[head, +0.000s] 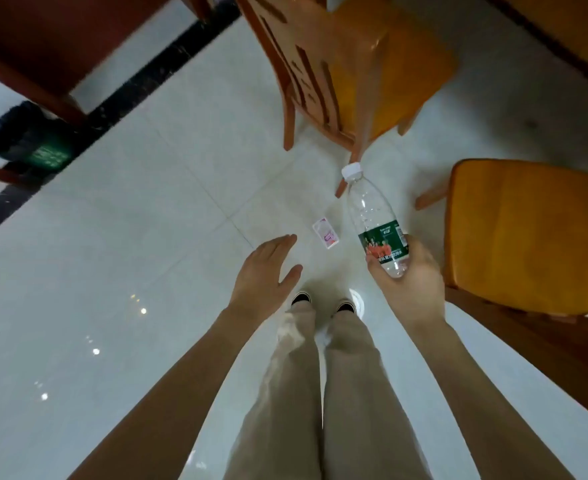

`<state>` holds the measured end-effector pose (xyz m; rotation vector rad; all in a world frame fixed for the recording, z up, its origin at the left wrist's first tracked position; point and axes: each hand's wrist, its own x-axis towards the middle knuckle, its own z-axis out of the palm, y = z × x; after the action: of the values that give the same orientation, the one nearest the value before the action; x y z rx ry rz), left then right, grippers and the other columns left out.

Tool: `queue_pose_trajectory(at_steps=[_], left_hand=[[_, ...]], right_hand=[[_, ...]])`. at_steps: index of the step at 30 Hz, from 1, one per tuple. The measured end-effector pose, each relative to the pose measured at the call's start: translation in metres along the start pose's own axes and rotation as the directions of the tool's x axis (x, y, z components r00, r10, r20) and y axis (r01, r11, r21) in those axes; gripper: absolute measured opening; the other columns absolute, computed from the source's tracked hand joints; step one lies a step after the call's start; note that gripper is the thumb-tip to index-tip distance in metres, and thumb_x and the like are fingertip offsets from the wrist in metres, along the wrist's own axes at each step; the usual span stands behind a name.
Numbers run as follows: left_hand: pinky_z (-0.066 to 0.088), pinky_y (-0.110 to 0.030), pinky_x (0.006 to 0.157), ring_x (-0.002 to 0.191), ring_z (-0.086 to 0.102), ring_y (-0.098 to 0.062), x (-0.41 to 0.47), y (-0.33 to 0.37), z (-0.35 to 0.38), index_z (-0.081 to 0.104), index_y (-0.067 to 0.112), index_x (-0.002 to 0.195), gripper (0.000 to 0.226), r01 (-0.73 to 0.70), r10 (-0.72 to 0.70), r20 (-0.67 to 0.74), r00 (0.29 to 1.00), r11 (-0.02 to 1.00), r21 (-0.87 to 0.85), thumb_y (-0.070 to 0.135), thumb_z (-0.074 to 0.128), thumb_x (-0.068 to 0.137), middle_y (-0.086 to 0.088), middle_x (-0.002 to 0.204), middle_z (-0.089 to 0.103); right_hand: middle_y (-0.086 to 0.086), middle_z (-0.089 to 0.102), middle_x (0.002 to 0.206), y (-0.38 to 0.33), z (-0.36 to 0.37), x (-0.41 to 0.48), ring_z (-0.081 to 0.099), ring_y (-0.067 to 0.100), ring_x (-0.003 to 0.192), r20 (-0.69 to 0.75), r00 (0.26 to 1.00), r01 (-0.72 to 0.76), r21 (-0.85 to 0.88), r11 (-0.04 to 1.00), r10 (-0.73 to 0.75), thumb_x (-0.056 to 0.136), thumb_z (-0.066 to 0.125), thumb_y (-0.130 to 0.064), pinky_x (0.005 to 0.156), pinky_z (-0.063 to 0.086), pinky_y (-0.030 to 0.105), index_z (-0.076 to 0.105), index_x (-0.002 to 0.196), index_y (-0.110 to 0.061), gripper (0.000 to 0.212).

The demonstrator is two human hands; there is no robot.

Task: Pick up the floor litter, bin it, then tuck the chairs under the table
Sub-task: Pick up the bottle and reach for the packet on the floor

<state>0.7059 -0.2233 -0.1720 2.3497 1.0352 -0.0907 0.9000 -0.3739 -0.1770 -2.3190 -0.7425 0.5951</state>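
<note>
My right hand (pixel 408 282) is shut around the base of an empty clear plastic bottle (pixel 372 216) with a white cap and a green and red label, held above the floor. A small white and pink packet (pixel 326 232) lies on the white tile floor between my hands, just ahead of my shoes. My left hand (pixel 263 273) hovers open to the left of the packet, fingers apart and holding nothing. One wooden chair (pixel 337 74) with an orange seat stands ahead. A second chair (pixel 528 233) is close at my right.
A dark mesh bin (pixel 26 136) stands at the far left beside dark red wooden furniture (pixel 43 43). A black floor strip (pixel 130 95) runs diagonally past it. A wooden table edge (pixel 576 32) shows at the top right. My legs and shoes (pixel 323 303) are below.
</note>
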Motion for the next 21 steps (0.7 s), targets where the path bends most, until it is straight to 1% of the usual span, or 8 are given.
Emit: queue_pose_trajectory(at_steps=[2,5,8,9,12,15,18,21], left_hand=[[0.030,-0.027,0.109,0.134,0.038,-0.013,0.034,-0.025,0.031,0.039,0.018,0.145,0.053,-0.019,0.019,0.044,0.999,1.000,-0.001,0.035,0.051,0.097,0.003,0.146,0.044],[0.032,-0.029,0.110,0.134,0.039,-0.014,0.083,-0.068,0.093,0.038,0.018,0.145,0.052,-0.003,0.004,0.089,0.996,1.000,-0.009,0.034,0.050,0.097,0.002,0.146,0.044],[0.021,-0.019,0.105,0.136,0.033,-0.012,0.126,-0.108,0.161,0.035,0.020,0.146,0.051,0.109,-0.099,0.115,0.988,0.991,-0.079,0.033,0.048,0.098,0.004,0.148,0.040],[0.020,-0.017,0.103,0.136,0.032,-0.011,0.140,-0.121,0.184,0.035,0.020,0.146,0.051,0.132,-0.120,0.121,0.985,0.987,-0.094,0.033,0.048,0.098,0.004,0.149,0.040],[0.023,-0.020,0.104,0.136,0.034,-0.013,0.183,-0.159,0.251,0.035,0.019,0.146,0.052,0.127,-0.113,0.142,0.983,0.987,-0.099,0.034,0.047,0.098,0.003,0.148,0.040],[0.028,-0.024,0.104,0.135,0.038,-0.015,0.226,-0.195,0.316,0.035,0.018,0.146,0.053,0.105,-0.091,0.161,0.983,0.991,-0.084,0.035,0.049,0.097,0.001,0.148,0.041],[0.035,-0.024,0.100,0.127,0.047,-0.017,0.268,-0.227,0.375,0.041,0.018,0.142,0.052,0.190,-0.168,0.126,0.978,0.963,-0.192,0.032,0.055,0.094,-0.001,0.143,0.047],[0.040,-0.032,0.103,0.124,0.050,-0.018,0.303,-0.254,0.423,0.046,0.017,0.138,0.049,0.221,-0.206,0.086,0.975,0.942,-0.253,0.030,0.058,0.093,-0.002,0.138,0.051]], right_hand=[[-0.001,0.064,0.099,0.025,0.036,0.017,0.061,0.019,0.088,-0.023,0.999,-0.037,0.013,0.999,0.037,0.081,0.069,-0.049,0.073,0.056,0.040,0.054,0.112,-0.021,0.044],[-0.001,0.063,0.100,0.074,0.099,0.047,0.061,0.021,0.090,-0.019,0.995,-0.100,0.003,0.995,0.100,0.082,0.067,-0.052,0.075,0.055,0.043,0.053,0.113,-0.022,0.046],[-0.001,0.062,0.096,0.124,0.161,0.074,0.060,0.023,0.088,-0.024,0.990,-0.142,-0.008,0.990,0.142,0.081,0.070,-0.048,0.073,0.053,0.041,0.056,0.108,-0.019,0.043],[-0.002,0.062,0.095,0.140,0.181,0.083,0.059,0.023,0.088,-0.023,0.989,-0.149,-0.013,0.989,0.149,0.080,0.071,-0.048,0.073,0.052,0.040,0.056,0.108,-0.019,0.042],[-0.002,0.062,0.099,0.189,0.238,0.108,0.060,0.023,0.091,-0.004,0.988,-0.156,-0.022,0.988,0.156,0.080,0.070,-0.049,0.075,0.053,0.041,0.056,0.112,-0.020,0.046],[-0.001,0.062,0.103,0.237,0.287,0.135,0.059,0.021,0.093,-0.002,0.990,-0.141,-0.056,0.988,0.141,0.081,0.068,-0.051,0.077,0.052,0.036,0.055,0.118,-0.019,0.050],[0.000,0.062,0.102,0.281,0.331,0.161,0.060,0.019,0.089,0.002,0.992,-0.122,-0.069,0.990,0.123,0.082,0.069,-0.050,0.073,0.047,0.030,0.056,0.115,-0.018,0.047],[-0.001,0.062,0.100,0.319,0.368,0.185,0.059,0.019,0.087,-0.003,0.991,-0.137,-0.051,0.989,0.137,0.082,0.070,-0.049,0.071,0.046,0.029,0.057,0.112,-0.019,0.045]])
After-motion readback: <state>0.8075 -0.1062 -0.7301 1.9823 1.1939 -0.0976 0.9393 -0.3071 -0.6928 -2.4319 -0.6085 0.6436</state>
